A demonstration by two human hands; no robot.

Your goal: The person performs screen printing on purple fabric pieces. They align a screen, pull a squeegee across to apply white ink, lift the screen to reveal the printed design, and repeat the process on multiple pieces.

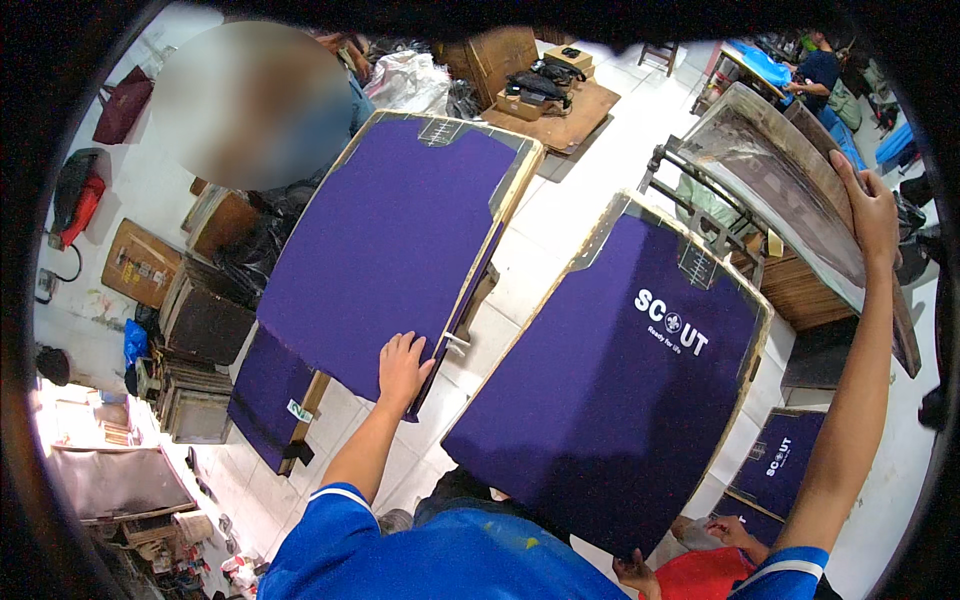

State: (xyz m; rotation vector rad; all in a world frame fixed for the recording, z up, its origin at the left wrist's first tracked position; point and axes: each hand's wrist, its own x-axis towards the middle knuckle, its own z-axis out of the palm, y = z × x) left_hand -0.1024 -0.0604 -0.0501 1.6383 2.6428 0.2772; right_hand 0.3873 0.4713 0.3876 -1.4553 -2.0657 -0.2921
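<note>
My left hand (402,368) lies with fingers apart on the lower right edge of a purple fabric piece (385,240) spread over a printing board. My right hand (866,205) grips the outer edge of a tilted, stained screen frame (760,170), raised on metal hinges at the upper right. Below that frame, another board (560,420) carries purple fabric with a white printed emblem and lettering. Markings show on clear patches at both boards' upper corners.
A co-worker's hands (632,570) touch the right board's lower edge. More purple-covered boards (260,400) sit lower on both sides. Stacked frames (200,400) line the left. Boxes (545,100) stand behind on the tiled floor (500,320). Another person (815,75) is at the back right.
</note>
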